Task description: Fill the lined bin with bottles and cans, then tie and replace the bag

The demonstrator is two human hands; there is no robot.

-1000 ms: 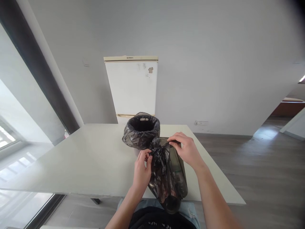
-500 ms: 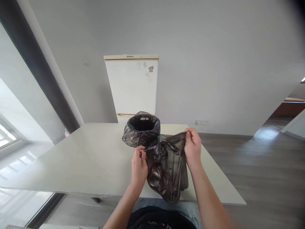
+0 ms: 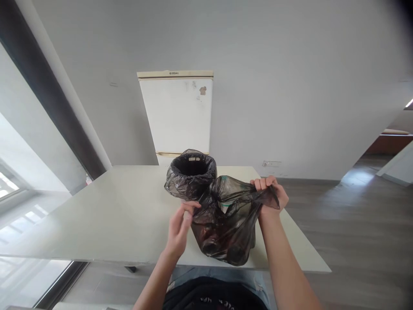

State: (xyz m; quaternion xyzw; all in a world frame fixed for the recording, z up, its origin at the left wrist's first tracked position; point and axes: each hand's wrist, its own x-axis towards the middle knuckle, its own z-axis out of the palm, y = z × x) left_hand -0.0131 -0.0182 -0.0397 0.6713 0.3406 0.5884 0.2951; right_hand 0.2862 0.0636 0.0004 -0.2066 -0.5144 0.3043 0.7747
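Observation:
A dark translucent plastic bag (image 3: 226, 228) with something bulky inside sits near the front edge of the white table (image 3: 106, 219). My right hand (image 3: 270, 194) is closed in a fist on the bag's upper right edge and pulls it out to the right. My left hand (image 3: 179, 228) is at the bag's left edge, fingers curled and blurred, pinching the plastic there. Just behind the bag stands a small bin (image 3: 191, 174) lined with a black bag, its mouth open.
A white fridge (image 3: 177, 116) stands against the grey wall behind the table. A window and dark frame (image 3: 48, 99) run along the left. Wooden floor (image 3: 348, 232) lies to the right of the table.
My right hand has drawn the bag's top edge further right and closed into a fist on it. The bag's mouth has stretched wider. My left hand has dropped slightly.

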